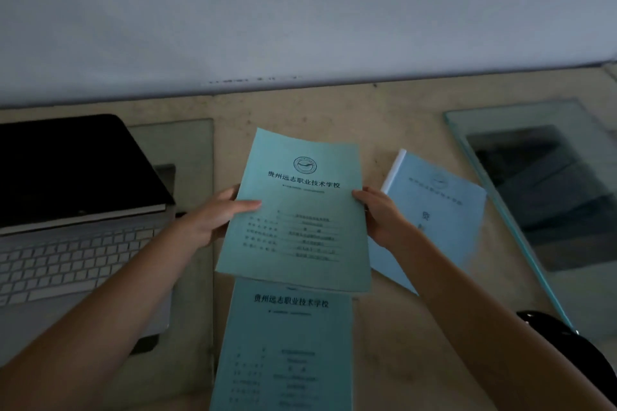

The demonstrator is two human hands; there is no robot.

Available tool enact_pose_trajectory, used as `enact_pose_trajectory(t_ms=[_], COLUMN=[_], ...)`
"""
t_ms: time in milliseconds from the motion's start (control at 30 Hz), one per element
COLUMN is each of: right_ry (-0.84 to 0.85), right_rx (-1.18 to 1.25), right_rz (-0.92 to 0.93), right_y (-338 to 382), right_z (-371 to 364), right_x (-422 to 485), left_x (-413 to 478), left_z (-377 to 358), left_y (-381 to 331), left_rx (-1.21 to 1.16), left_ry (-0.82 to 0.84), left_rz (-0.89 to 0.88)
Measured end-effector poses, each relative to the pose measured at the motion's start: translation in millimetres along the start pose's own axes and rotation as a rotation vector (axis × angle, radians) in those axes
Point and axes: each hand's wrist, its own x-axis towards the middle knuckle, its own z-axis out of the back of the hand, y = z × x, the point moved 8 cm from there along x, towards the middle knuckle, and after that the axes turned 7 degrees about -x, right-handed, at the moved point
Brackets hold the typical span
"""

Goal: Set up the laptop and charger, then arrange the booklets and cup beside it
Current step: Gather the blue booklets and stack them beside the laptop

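A beige tabletop (384,117) is running from the near edge to a pale wall (300,10). Nearest, a teal booklet (287,344) is lying flat. Just beyond, the left hand (213,220) and right hand (377,217) are gripping a second teal booklet (297,210) by its side edges, with the thumbs pressing on its cover. A pale blue booklet (440,223) is lying to the right, beside a glass pane (534,177). The open laptop (76,210) is sitting at the left.

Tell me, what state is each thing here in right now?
laptop: open, screen dark.
top booklet: closed, held at both side edges.
lower booklet: closed, lying flat, far end hidden by the top booklet.
blue booklet: closed, lying flat, untouched.
left hand: grips the top booklet.
right hand: grips the top booklet.
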Motion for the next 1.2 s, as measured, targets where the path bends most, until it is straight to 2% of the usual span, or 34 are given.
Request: enact_pose_trajectory(t_ms=[300, 500, 600, 967, 1200], right_ry=[0.013, -0.003, -0.009, -0.08, -0.065], right_rx=[-0.238, -0.285, -0.291, -0.312, -0.371], right_rz=[-0.075, -0.113, -0.117, -0.023, 0.012], right_y=[-81.3, -147.4, -168.7, -150.7, -133.7], right_z=[14.6, 15.3, 13.2, 2.1, -1.3], right_x=[-81.5, -117.5, -130.8, -135.2, -123.6], left_x=[-74.9, -106.3, -116.0, -111.3, -112.6], left_z=[-12.0, -17.9, -16.9, 9.4, 12.5], left_y=[103.2, 161.1, 178.2, 163.2, 159.9], left_rx=[0.098, 0.221, 0.249, 0.422, 0.512], left_ry=[0.007, 0.121, 0.114, -0.136, -0.225], left_rz=[0.128, 0.197, 0.178, -0.041, -0.066])
